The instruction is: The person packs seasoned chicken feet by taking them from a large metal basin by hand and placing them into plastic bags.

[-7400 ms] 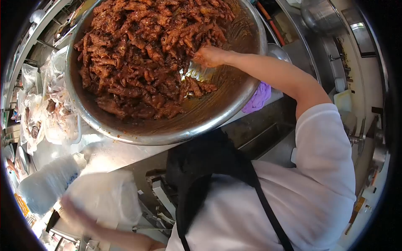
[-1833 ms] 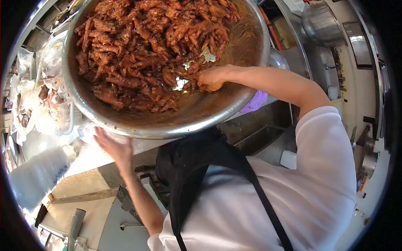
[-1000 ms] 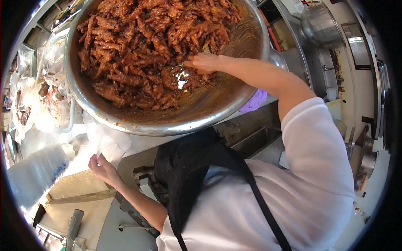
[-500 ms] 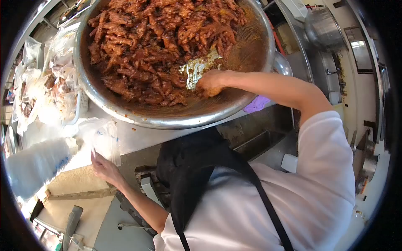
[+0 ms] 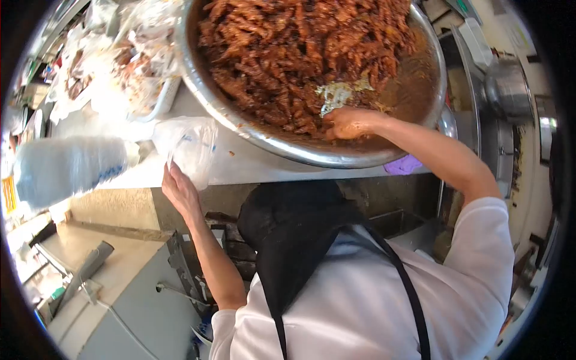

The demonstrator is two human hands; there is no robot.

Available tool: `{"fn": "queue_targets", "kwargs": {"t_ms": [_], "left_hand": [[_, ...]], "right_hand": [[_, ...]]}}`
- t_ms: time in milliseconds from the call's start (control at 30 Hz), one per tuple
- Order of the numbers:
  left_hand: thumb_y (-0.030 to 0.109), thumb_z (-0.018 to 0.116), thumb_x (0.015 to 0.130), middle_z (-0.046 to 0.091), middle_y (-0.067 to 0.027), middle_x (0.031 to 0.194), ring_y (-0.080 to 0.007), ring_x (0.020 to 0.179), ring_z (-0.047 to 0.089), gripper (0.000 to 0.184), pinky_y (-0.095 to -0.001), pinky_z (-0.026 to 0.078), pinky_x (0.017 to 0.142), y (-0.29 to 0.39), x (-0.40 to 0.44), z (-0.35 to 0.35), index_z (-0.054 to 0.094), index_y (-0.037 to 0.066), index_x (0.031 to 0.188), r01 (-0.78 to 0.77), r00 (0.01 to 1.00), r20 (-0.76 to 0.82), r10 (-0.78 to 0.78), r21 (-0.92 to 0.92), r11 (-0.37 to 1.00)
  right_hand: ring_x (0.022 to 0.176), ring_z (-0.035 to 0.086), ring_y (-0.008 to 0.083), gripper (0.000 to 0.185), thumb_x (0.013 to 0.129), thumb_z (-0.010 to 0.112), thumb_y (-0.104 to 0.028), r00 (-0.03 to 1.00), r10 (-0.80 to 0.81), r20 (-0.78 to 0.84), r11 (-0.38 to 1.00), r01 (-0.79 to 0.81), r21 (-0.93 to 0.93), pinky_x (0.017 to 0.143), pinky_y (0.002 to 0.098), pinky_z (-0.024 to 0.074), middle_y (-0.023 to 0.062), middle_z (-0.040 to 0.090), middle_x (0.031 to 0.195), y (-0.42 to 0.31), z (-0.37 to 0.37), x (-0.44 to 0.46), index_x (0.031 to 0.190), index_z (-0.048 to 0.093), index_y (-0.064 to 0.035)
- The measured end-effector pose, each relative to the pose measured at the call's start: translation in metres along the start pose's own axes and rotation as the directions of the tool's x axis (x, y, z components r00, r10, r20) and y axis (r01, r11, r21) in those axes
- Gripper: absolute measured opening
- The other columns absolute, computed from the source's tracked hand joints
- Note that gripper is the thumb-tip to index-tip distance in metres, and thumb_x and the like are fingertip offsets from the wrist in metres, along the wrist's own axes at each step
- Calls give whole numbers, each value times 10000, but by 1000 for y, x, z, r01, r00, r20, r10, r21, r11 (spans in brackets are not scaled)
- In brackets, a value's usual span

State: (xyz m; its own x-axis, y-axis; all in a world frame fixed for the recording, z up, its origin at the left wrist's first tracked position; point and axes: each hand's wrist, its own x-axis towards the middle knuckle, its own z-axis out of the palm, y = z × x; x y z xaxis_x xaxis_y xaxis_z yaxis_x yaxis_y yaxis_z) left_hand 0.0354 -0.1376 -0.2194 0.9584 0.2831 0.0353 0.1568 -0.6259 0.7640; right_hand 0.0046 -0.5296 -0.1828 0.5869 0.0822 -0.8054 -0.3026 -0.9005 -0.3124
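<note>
A large metal bowl [image 5: 288, 152] holds a heap of chicken feet [image 5: 288, 54] coated in red-brown sauce. Inside it, near the front right wall, my right hand [image 5: 351, 123] is closed at the edge of a shiny silvery piece [image 5: 334, 96] smeared with sauce. Its exact kind I cannot make out, and the fingertips are partly hidden. To the left, in front of the bowl, my left hand [image 5: 180, 186] pinches the edge of a clear plastic bag [image 5: 195, 144] that lies partly on the table.
A bundle of clear bags [image 5: 72, 165] lies at the left. Behind it stands a white basket [image 5: 165, 99] with filled plastic bags. A purple cloth [image 5: 403, 165] is tucked under the bowl's right side. A metal pot [image 5: 510, 90] stands at the far right.
The view has shifted, so the bowl and table appear farther right and higher. My left hand still pinches the bag, and my right hand remains in the bowl at the silvery piece.
</note>
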Motion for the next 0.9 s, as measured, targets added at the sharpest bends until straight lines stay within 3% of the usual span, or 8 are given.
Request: {"fn": "queue_targets", "kwargs": {"t_ms": [133,267,433,500,533,600,733,900], "left_hand": [[204,408,956,498,-171,643,-217,595,432,362,-396,381,585,10,10,-10,556,-93,1100,-2,1000,-31,0,-50,999],[210,391,967,533,-197,666,-246,602,455,367,-406,397,603,29,17,-21,563,-100,1062,-73,991,-120,64,-68,995],[258,355,990,545,-150,654,-228,609,478,414,-385,413,600,44,17,-31,573,-69,1119,-108,987,-140,84,-173,979],[264,346,998,565,-136,699,-206,651,507,420,-367,427,615,41,18,-34,577,-51,1153,-178,972,-181,147,-170,969],[256,347,1001,594,-147,753,-211,687,534,411,-364,441,642,36,18,-34,579,-46,1155,-212,961,-205,185,-121,970],[242,349,1007,651,-169,862,-220,759,587,393,-358,468,695,29,22,-35,581,-36,1159,-284,931,-245,271,-21,959],[172,397,983,665,-197,904,-283,777,618,327,-385,471,732,59,39,-72,596,-39,1134,-185,958,-251,139,-170,968],[198,477,943,669,-206,885,-289,763,628,278,-374,472,721,58,154,-56,675,13,1003,-418,805,-365,468,211,883]], "right_hand": [[1100,524,220,598,810,649,-338,936,-298,189,764,116,634,921,344,431,141,592,1154,-67,-40,-22,1273,488,5],[607,606,156,298,875,585,-286,861,-508,4,299,172,939,496,273,480,81,641,798,-135,-51,-35,993,604,-13],[519,592,202,265,900,513,-275,682,-691,239,302,-29,953,454,322,479,107,641,705,-240,-20,32,829,620,-43],[546,609,223,321,925,466,-283,811,-531,247,138,-205,969,504,358,513,110,649,710,-289,7,84,843,614,-9],[550,608,235,318,905,493,-304,601,-791,112,160,27,987,540,357,531,125,647,713,-291,19,113,838,619,-20],[463,537,258,302,887,501,-307,879,-442,181,169,-116,979,410,362,470,140,582,650,-331,27,121,872,606,-24],[644,574,230,224,890,560,-184,844,-523,-120,136,221,966,488,328,502,111,559,797,-326,15,91,998,540,12],[769,608,205,300,920,551,-206,773,-435,-462,-9,509,861,648,307,527,110,570,976,-277,-37,43,1111,522,23]]}}
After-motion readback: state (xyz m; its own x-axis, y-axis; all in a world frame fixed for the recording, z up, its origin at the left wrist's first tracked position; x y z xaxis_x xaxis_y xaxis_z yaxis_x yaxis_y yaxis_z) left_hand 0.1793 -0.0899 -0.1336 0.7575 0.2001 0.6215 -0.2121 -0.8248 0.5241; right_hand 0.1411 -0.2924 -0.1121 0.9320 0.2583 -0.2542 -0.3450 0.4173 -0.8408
